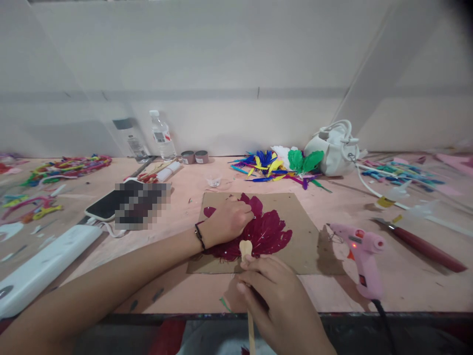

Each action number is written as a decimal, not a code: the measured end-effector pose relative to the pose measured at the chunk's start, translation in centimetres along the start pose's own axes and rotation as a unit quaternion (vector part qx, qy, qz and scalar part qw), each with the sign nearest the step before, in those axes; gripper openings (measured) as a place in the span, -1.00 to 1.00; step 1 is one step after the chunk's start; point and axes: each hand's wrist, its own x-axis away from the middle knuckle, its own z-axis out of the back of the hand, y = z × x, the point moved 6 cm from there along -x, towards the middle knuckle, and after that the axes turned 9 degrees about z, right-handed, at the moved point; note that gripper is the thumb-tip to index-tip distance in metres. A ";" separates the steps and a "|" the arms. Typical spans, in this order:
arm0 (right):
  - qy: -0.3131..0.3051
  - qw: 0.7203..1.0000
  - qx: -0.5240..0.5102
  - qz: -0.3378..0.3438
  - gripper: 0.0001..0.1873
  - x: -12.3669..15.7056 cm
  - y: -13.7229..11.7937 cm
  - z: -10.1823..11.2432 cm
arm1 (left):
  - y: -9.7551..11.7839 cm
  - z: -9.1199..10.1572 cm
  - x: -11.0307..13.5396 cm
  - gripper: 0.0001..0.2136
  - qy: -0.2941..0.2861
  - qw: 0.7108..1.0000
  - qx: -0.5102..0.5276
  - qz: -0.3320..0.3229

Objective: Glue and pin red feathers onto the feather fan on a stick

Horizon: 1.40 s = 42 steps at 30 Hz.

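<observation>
A fan of dark red feathers [264, 231] lies on a brown cardboard sheet [299, 217] in the middle of the table. My left hand [227, 219] rests on the upper left feathers with its fingers curled, pressing them down. My right hand [275, 298] is closed round a wooden stick [246, 247] whose rounded tip lies at the base of the feather fan. A black band sits on my left wrist.
A pink glue gun [364, 259] stands right of the cardboard, a red-handled knife [424, 246] beyond it. Loose coloured feathers [273, 167], a white bag [336, 148], two bottles [162, 140], a phone [107, 204] and a white power strip [48, 264] lie around.
</observation>
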 end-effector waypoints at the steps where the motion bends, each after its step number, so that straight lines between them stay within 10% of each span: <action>1: 0.002 1.000 0.000 0.000 -0.79 0.0 0.0 0.0 | 0.0 0.0 0.0 -0.79 0.001 1.000 0.000 0.000; 42: 0.010 1.000 0.005 0.014 -0.79 0.0 -0.2 0.2 | -0.9 -0.4 0.5 -0.78 0.050 0.998 0.021 0.029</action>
